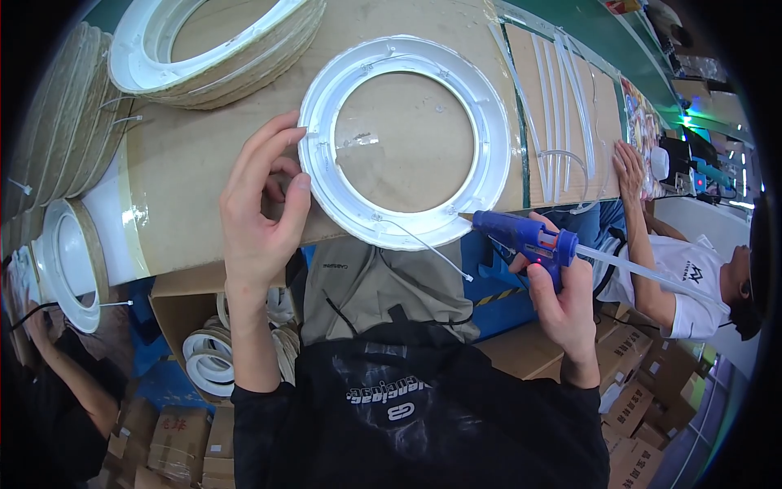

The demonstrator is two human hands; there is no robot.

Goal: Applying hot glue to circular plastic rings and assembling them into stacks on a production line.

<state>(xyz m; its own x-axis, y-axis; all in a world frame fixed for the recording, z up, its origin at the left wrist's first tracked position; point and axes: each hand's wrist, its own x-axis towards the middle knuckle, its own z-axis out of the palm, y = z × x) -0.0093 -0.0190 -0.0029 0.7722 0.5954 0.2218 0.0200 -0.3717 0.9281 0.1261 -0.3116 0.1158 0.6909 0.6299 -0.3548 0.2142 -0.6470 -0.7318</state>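
A white plastic ring (322, 167) lies on the cardboard-covered table in front of me, with a thin wire and small connector (467, 278) hanging over its near edge. Fingers apart, my left hand (265, 191) touches the ring's left rim with its fingertips. My right hand (562, 289) is wrapped around a blue hot glue gun (525, 236) with a red light glowing on it. A long translucent glue stick (643, 269) sticks out of the gun's back. The nozzle points at the ring's lower right rim, at or very near its surface; contact cannot be made out.
Stacked rings (220, 77) stand at the far left, more (65, 122) beside them. Several translucent glue sticks (554, 114) lie on cardboard at the right. A co-worker (688, 269) sits right, another person's arm (77, 379) shows left. Below the table, an open carton (183, 306) holds rings.
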